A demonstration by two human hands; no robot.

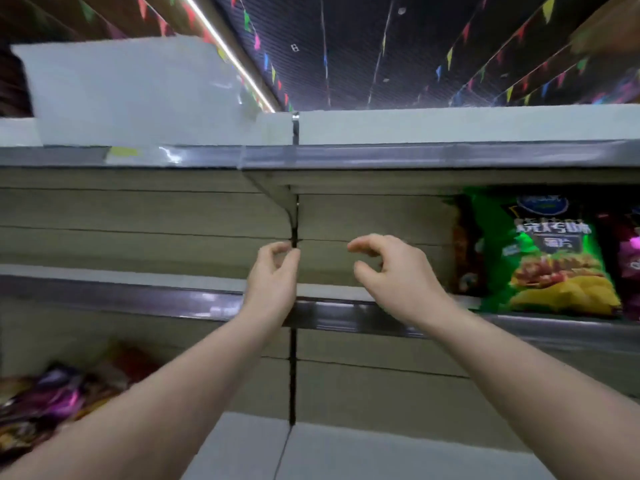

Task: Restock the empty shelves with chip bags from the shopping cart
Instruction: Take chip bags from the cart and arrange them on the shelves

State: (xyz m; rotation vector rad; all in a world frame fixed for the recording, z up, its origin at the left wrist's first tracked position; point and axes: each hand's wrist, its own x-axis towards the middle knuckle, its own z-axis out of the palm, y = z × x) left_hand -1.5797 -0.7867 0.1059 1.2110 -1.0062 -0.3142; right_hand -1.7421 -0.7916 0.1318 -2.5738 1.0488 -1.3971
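Both my hands are raised in front of the middle shelf [138, 277], and neither holds anything. My left hand [273, 275] has loosely curled fingers near the shelf's upright slot. My right hand [391, 271] is beside it, fingers and thumb curved apart around empty air. A green chip bag [550, 254] stands upright on the same shelf to the right of my right hand, with a dark bag [464, 247] on its left and a purple bag [630, 258] at the frame's edge. Several purple and brown bags [52, 403] lie on the lower shelf at the left. The shopping cart is out of view.
A white box [138, 88] sits on the top shelf [450, 126] at the left. The middle shelf is bare from the left edge to the dark bag. The lower shelf [346, 452] is bare below my arms. Coloured pennants hang from the ceiling.
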